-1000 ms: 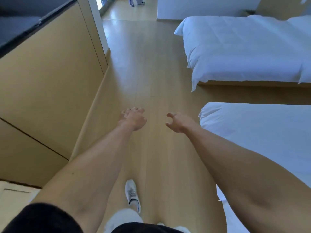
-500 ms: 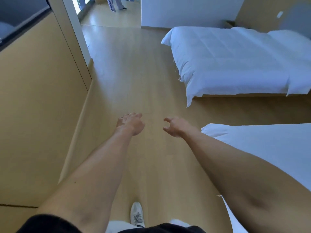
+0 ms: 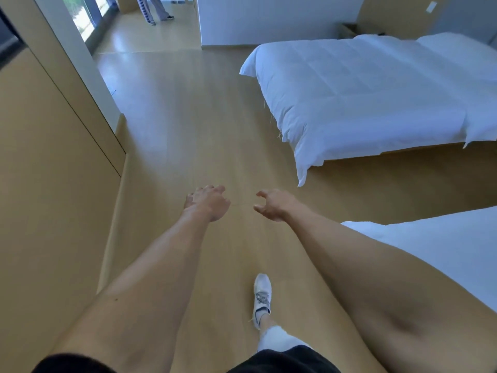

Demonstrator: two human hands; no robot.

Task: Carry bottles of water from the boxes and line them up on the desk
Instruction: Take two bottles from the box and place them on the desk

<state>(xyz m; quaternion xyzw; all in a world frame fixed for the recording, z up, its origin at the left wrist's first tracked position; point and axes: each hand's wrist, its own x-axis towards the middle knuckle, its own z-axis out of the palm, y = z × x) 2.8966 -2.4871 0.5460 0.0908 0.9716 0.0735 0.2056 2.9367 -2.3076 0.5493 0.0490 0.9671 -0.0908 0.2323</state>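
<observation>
Both my arms reach forward over a wooden floor (image 3: 188,125). My left hand (image 3: 208,201) hangs with loosely curled fingers and holds nothing. A short gap to its right, my right hand (image 3: 273,204) is empty too, its fingers loosely spread and bent. No bottle, box or desk shows in the head view.
A wooden cabinet wall (image 3: 48,184) runs along the left. Two beds with white covers stand on the right, one far (image 3: 376,95) and one near (image 3: 435,238). Another person's legs (image 3: 154,9) stand at the far end by a window. My white shoe (image 3: 262,297) is on the floor.
I have walked forward along the floor: the cabinet wall and near bed slid back, the far bed and doorway came closer. Both hands stay empty and held out in front.
</observation>
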